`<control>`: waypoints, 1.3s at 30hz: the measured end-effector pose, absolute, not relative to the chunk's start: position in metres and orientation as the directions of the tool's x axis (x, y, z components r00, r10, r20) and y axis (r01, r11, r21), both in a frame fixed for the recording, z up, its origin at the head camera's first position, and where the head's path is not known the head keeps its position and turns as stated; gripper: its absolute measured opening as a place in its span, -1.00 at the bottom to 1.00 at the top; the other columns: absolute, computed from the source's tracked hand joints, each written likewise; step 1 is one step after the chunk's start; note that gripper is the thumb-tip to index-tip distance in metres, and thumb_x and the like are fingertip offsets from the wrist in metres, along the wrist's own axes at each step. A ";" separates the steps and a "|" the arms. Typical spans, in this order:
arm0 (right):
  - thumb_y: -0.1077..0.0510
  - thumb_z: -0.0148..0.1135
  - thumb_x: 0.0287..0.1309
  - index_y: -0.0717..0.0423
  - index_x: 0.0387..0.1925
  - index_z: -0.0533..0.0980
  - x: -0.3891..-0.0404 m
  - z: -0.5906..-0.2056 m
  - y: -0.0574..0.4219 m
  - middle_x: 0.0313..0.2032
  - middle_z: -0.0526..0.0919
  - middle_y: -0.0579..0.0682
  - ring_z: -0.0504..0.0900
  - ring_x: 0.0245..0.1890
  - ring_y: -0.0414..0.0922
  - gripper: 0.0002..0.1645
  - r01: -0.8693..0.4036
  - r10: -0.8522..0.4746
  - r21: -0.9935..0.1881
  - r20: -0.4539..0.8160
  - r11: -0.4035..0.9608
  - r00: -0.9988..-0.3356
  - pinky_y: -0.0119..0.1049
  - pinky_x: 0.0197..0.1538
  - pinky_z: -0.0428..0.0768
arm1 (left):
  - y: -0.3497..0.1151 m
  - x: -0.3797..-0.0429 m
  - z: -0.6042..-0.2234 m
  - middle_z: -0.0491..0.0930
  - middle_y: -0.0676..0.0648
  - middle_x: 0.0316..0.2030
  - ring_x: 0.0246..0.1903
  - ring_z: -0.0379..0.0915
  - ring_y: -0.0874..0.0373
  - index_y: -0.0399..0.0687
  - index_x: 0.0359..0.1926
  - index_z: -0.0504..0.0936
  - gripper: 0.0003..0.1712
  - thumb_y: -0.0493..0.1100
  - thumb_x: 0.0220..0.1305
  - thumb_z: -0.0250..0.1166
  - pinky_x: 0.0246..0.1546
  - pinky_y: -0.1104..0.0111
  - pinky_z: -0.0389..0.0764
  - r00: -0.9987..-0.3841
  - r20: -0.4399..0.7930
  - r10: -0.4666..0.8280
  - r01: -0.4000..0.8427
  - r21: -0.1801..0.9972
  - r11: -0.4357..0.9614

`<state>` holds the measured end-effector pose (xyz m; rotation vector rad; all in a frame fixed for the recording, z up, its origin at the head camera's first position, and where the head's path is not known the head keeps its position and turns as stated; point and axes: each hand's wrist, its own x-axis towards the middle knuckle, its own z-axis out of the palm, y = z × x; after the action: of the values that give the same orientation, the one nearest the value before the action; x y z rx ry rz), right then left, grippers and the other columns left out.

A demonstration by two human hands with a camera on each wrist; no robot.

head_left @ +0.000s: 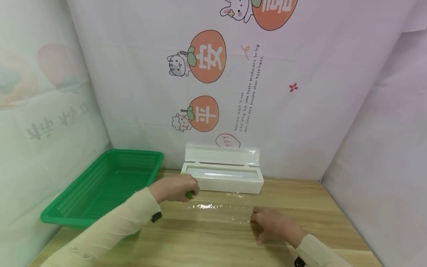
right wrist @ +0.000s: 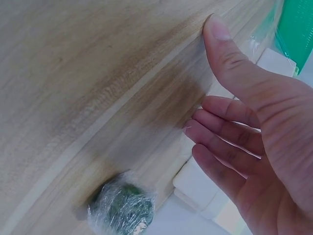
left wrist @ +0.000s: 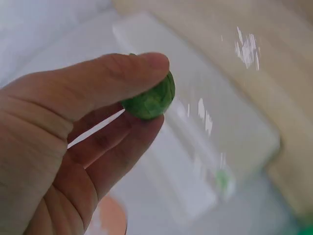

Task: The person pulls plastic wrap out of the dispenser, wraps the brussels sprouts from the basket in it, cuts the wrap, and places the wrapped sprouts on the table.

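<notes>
In the left wrist view, my left hand (left wrist: 63, 127) pinches a small green leafy ball (left wrist: 151, 100), much like a Brussels sprout, between thumb and fingers. From the head view, that left hand (head_left: 176, 187) is just in front of a white cling film box (head_left: 230, 184) with its lid raised. A clear sheet of cling film (head_left: 207, 206) spreads over the table between both hands. At the sheet's right end is my right hand (head_left: 275, 224), fingertips by its edge. Seen from the right wrist, that right hand (right wrist: 264, 127) has its thumb well apart from loosely bent fingers.
A green plastic basket (head_left: 60, 215) stands on the left of the wooden table (head_left: 207, 244). Patterned white cloth walls (head_left: 140, 92) enclose the back and sides. In the right wrist view, a green thing wrapped in clear film (right wrist: 122, 205) lies on the wood.
</notes>
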<state>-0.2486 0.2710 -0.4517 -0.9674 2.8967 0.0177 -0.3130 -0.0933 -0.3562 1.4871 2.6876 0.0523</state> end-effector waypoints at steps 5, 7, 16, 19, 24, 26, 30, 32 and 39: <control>-0.20 0.71 -0.30 0.09 0.01 0.69 -0.249 -0.451 0.274 -0.15 0.63 -0.12 0.61 -0.20 -0.23 -0.20 -0.599 -0.598 -0.014 -0.087 0.800 -0.797 -0.22 0.00 0.76 | -0.049 -0.309 -0.393 0.76 0.10 -0.32 -0.37 0.53 0.43 -0.04 -0.25 0.79 -0.83 -0.34 0.15 0.57 -0.29 0.68 0.57 -0.478 -0.061 0.876 0.873 0.075 0.482; -0.21 0.70 -0.29 0.09 0.03 0.69 -0.249 -0.451 0.275 -0.14 0.63 -0.11 0.62 -0.19 -0.23 -0.19 -0.606 -0.605 -0.010 -0.084 0.795 -0.792 -0.21 0.00 0.76 | -0.037 -0.310 -0.406 0.78 0.12 -0.28 -0.35 0.54 0.44 -0.03 -0.21 0.82 -0.84 -0.32 0.20 0.55 -0.28 0.68 0.57 -0.475 -0.052 0.879 0.873 0.102 0.477; -0.23 0.70 -0.29 0.08 0.06 0.69 -0.248 -0.455 0.274 -0.04 0.67 -0.06 0.69 -0.08 -0.13 -0.16 -0.610 -0.610 -0.027 -0.073 0.792 -0.789 -0.14 0.09 0.76 | -0.011 -0.326 -0.448 0.78 0.13 -0.19 -0.26 0.56 0.43 0.03 -0.18 0.83 -0.80 -0.33 0.21 0.53 -0.14 0.62 0.62 -0.550 0.022 0.835 0.814 0.234 0.531; -0.23 0.70 -0.30 0.07 0.06 0.70 -0.248 -0.456 0.275 -0.04 0.67 -0.07 0.68 -0.08 -0.14 -0.16 -0.609 -0.610 -0.037 -0.065 0.792 -0.789 -0.14 0.09 0.76 | -0.008 -0.330 -0.453 0.76 0.14 -0.20 -0.27 0.53 0.41 0.04 -0.19 0.82 -0.78 -0.37 0.22 0.49 -0.16 0.60 0.62 -0.578 0.023 0.815 0.783 0.295 0.547; -0.23 0.70 -0.29 0.07 0.05 0.70 -0.248 -0.454 0.275 -0.07 0.66 -0.09 0.64 -0.12 -0.20 -0.18 -0.606 -0.608 -0.044 -0.062 0.794 -0.792 -0.18 0.05 0.76 | -0.004 -0.334 -0.458 0.76 0.12 -0.19 -0.25 0.53 0.38 0.03 -0.20 0.83 -0.78 -0.39 0.23 0.47 -0.15 0.57 0.61 -0.599 0.042 0.800 0.773 0.294 0.563; -0.22 0.71 -0.29 0.08 0.05 0.70 -0.248 -0.453 0.274 -0.08 0.65 -0.09 0.63 -0.13 -0.20 -0.18 -0.608 -0.610 -0.042 -0.058 0.793 -0.791 -0.18 0.04 0.76 | -0.004 -0.334 -0.459 0.77 0.13 -0.17 -0.22 0.55 0.39 0.05 -0.18 0.83 -0.78 -0.36 0.24 0.49 -0.11 0.56 0.62 -0.611 0.045 0.790 0.768 0.274 0.579; -0.21 0.71 -0.30 0.07 0.05 0.69 -0.248 -0.452 0.272 -0.07 0.65 -0.07 0.65 -0.13 -0.16 -0.17 -0.611 -0.612 -0.032 -0.053 0.791 -0.789 -0.16 0.04 0.76 | -0.007 -0.335 -0.461 0.78 0.17 -0.15 -0.20 0.56 0.43 0.10 -0.16 0.84 -0.78 -0.31 0.23 0.51 -0.07 0.56 0.62 -0.632 0.044 0.773 0.756 0.253 0.604; -0.21 0.71 -0.30 0.08 0.06 0.69 -0.248 -0.452 0.272 -0.05 0.66 -0.06 0.67 -0.11 -0.14 -0.17 -0.610 -0.610 -0.029 -0.053 0.792 -0.790 -0.14 0.06 0.76 | -0.009 -0.336 -0.463 0.76 0.20 -0.23 -0.27 0.54 0.41 0.10 -0.22 0.82 -0.81 -0.31 0.23 0.51 -0.14 0.56 0.61 -0.624 0.059 0.779 0.762 0.264 0.591; -0.12 0.70 -0.19 0.05 -0.04 0.68 -0.244 -0.446 0.273 -0.05 0.66 -0.07 0.65 -0.11 -0.14 -0.34 -0.563 -0.575 -0.128 -0.104 0.817 -0.811 -0.15 0.03 0.75 | -0.036 -0.329 -0.459 0.72 0.01 0.14 0.19 0.62 0.11 -0.03 0.15 0.72 -0.62 -0.18 0.32 0.48 0.33 0.22 0.61 -0.648 0.126 0.751 0.746 0.303 0.593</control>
<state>-0.2439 0.2728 -0.4459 -0.9006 2.8616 -0.1369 -0.3287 -0.0359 -0.4591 1.3110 2.7905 0.5206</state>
